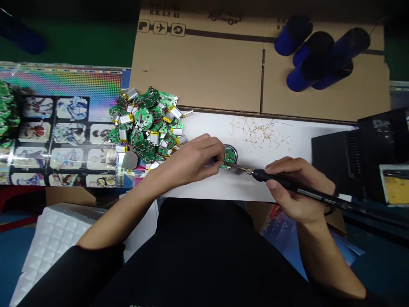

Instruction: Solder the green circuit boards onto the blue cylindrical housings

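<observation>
My right hand (pixel 298 187) is wrapped round a black soldering iron (pixel 287 184), whose metal tip points left and meets a small green circuit board (pixel 229 157). My left hand (pixel 200 160) is at the board's left side, thumb and fingers pinched together; what they hold there is too small to make out. A silvery piece (pixel 237 170) lies under the iron's tip, and a dark wire loops round the board's upper edge. Left of my left hand is a heap of green boards (pixel 143 119) with silver batteries and thin red wires.
Wire clippings (pixel 260 131) are scattered on the white tabletop (pixel 204 128). Cardboard (pixel 204 72) rises behind, with dark blue cylinders (pixel 293 36) above it. A black station (pixel 338 149) and yellow sponge (pixel 396 189) stand at right. Printed sheets (pixel 68 132) lie at left.
</observation>
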Tool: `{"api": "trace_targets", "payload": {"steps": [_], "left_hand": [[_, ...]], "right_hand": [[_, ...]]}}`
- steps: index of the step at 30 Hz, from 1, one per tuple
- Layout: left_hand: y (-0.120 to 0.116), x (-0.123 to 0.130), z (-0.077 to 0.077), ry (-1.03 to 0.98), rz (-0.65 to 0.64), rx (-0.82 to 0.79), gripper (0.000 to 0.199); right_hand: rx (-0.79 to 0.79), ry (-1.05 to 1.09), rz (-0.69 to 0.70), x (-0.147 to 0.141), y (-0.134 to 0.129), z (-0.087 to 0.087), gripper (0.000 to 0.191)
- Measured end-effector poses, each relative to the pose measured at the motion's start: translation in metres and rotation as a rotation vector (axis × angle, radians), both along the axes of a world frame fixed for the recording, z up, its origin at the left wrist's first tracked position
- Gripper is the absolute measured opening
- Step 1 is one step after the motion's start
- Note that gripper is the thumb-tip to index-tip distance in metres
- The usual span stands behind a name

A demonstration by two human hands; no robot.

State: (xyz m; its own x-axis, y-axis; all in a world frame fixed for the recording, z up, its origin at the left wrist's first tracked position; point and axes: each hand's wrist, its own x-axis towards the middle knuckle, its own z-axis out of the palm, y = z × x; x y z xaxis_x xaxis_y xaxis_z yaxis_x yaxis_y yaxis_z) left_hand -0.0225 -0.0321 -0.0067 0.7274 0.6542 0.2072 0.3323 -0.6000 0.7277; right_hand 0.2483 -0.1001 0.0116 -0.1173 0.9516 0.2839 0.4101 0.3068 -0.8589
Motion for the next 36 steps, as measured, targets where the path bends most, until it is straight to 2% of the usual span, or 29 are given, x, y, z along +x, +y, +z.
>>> {"api": "trace_targets", "payload": {"steps": [17,24,29,36], "left_hand": [[0.0,-0.001,-0.001,-0.004,-0.011,-0.032,0.011],[0.002,-0.001,0.002,0.007,-0.016,-0.051,0.011],[0.002,-0.001,0.004,0.006,-0.021,-0.063,0.011],[0.003,0.0,0.004,0.004,-0.023,-0.058,0.012]], "right_hand": [[0.014,-0.036,-0.021,-0.002,0.001,0.002,0.011],[-0.035,-0.038,0.001,-0.001,0.003,0.006,0.01],[-0.074,-0.053,-0.044,-0.001,0.003,0.009,0.01],[-0.071,-0.041,0.006,-0.002,0.006,0.011,0.013]]}}
